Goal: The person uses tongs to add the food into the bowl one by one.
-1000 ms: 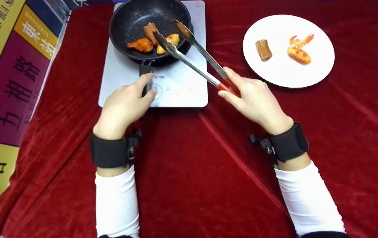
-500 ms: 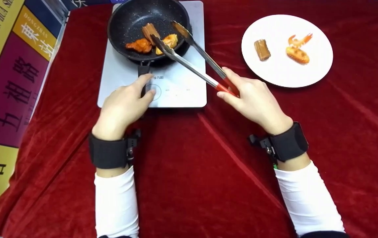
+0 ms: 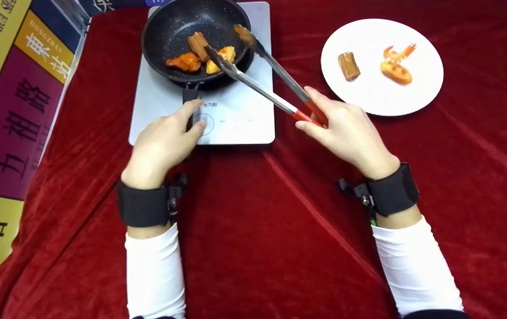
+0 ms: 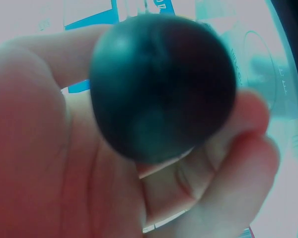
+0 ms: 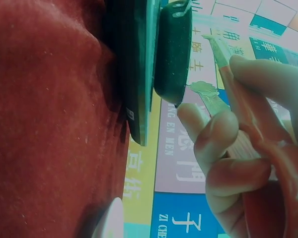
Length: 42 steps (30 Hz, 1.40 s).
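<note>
Red-handled tongs [image 3: 265, 92] slant from the curled right hand [image 3: 351, 132].

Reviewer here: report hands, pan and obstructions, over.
Left hand gripping pan handle. Right hand holding tongs, tips apart. Three food pieces in pan. No obstruction seen.

Can't see much of the handle [image 3: 190, 94] under the left hand [image 3: 160, 141], or read tiny marks [image 3: 222, 121] near the cooker's [image 3: 253, 99] front edge.
</note>
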{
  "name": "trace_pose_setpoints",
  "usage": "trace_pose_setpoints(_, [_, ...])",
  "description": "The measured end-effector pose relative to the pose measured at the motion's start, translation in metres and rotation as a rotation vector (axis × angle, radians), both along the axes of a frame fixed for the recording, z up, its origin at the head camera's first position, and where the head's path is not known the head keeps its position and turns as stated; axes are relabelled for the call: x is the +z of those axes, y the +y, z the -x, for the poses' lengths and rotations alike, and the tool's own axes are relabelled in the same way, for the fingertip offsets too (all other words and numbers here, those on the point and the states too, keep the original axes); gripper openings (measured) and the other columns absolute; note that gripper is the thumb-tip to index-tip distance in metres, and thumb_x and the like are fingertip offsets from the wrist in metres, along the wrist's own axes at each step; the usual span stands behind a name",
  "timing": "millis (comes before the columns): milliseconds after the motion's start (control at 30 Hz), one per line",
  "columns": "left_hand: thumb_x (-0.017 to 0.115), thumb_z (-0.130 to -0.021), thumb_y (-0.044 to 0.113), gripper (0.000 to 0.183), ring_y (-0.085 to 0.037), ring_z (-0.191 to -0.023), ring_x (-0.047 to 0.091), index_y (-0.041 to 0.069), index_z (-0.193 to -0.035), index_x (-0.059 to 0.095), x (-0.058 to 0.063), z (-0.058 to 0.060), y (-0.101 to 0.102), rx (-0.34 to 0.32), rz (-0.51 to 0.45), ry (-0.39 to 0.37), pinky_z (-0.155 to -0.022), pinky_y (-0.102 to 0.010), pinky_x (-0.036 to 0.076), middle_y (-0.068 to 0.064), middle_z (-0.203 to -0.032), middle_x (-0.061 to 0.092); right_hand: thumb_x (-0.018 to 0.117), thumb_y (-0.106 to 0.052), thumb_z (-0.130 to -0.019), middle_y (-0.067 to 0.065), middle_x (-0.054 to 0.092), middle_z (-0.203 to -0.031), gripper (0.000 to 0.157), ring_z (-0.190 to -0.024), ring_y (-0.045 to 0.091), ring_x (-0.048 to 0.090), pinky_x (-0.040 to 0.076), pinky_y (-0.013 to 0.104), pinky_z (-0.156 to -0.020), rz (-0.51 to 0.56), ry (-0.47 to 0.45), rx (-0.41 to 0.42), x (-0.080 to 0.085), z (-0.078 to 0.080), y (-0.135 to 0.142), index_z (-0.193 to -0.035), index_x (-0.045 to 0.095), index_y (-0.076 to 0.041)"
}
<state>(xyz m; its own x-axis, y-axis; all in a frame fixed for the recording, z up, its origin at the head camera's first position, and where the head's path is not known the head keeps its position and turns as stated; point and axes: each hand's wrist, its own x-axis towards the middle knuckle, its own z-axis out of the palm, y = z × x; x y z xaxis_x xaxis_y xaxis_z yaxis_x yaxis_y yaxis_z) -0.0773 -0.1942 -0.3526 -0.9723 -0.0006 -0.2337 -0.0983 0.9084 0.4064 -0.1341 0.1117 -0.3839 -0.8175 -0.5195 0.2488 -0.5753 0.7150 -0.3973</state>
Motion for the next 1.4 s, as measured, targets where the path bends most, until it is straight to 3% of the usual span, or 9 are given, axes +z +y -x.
trace_pose_setpoints(567, [0.039, -0.091, 0.044, 0.047, -0.036, -0.108, 0.049, 0.033, -0.137, 0.033, 0.002, 0.000, -0.001, 0.003, -0.005, -0.018, -0.083, -0.054, 0.036, -0.013, -0.127, 0.049, 0.060, -0.049, -0.079, 0.004, 0.061, -0.075, 0.061, -0.069, 0.020, 0.054, 0.040, 0.035, -0.065, 0.039, -0.014, -0.088, 0.015, 0.000, 0.027, -0.132, 0.046, -0.023])
trace_pose_setpoints(767, [0.039, -0.091, 0.044, 0.047, -0.036, -0.108, 0.049, 0.033, -0.137, 0.033, 0.001, 0.000, -0.001, -0.001, -0.008, -0.015, -0.084, -0.053, 0.036, -0.013, -0.127, 0.049, 0.064, -0.044, -0.077, 0.005, 0.060, -0.075, 0.060, -0.062, 0.017, 0.046, 0.034, 0.030, -0.062, 0.080, 0.022, -0.118, 0.016, 0.002, 0.044, -0.132, 0.046, -0.025])
trace_pose_setpoints(867, [0.039, -0.091, 0.044, 0.048, -0.035, -0.108, 0.049, 0.033, -0.137, 0.033, 0.000, 0.000, 0.000, -0.004, -0.008, -0.015, -0.084, -0.053, 0.036, -0.013, -0.127, 0.049, 0.066, -0.043, -0.077, 0.007, 0.061, -0.081, 0.060, -0.062, 0.018, 0.042, 0.030, 0.029, -0.062, 0.095, 0.033, -0.152, 0.018, 0.003, 0.054, -0.131, 0.047, -0.027])
trace_pose_setpoints(1100, [0.038, -0.091, 0.045, 0.047, -0.036, -0.109, 0.048, 0.033, -0.137, 0.034, 0.001, 0.000, 0.000, -0.005, -0.012, -0.009, -0.084, -0.054, 0.035, -0.012, -0.128, 0.049, 0.068, -0.037, -0.076, 0.012, 0.063, -0.103, 0.057, -0.074, 0.026, 0.051, 0.033, 0.034, -0.068, 0.125, 0.046, -0.245, 0.023, 0.007, 0.073, -0.128, 0.051, -0.024])
trace_pose_setpoints(1267, [0.039, -0.091, 0.044, 0.047, -0.036, -0.109, 0.049, 0.034, -0.136, 0.034, 0.001, -0.001, -0.001, 0.001, -0.010, -0.004, -0.084, -0.054, 0.035, -0.012, -0.127, 0.049, 0.067, -0.034, -0.077, 0.014, 0.063, -0.097, 0.056, -0.072, 0.029, 0.050, 0.034, 0.038, -0.069, 0.122, 0.037, -0.295, 0.019, 0.009, 0.083, -0.129, 0.050, -0.025])
trace_pose_setpoints(1400, [0.039, -0.091, 0.045, 0.047, -0.035, -0.108, 0.049, 0.034, -0.137, 0.034, 0.001, 0.000, 0.000, 0.000, -0.008, -0.006, -0.084, -0.053, 0.036, -0.012, -0.127, 0.049, 0.066, -0.035, -0.077, 0.014, 0.060, -0.079, 0.057, -0.063, 0.029, 0.043, 0.032, 0.038, -0.065, 0.086, 0.031, -0.318, 0.013, 0.012, 0.091, -0.131, 0.046, -0.029])
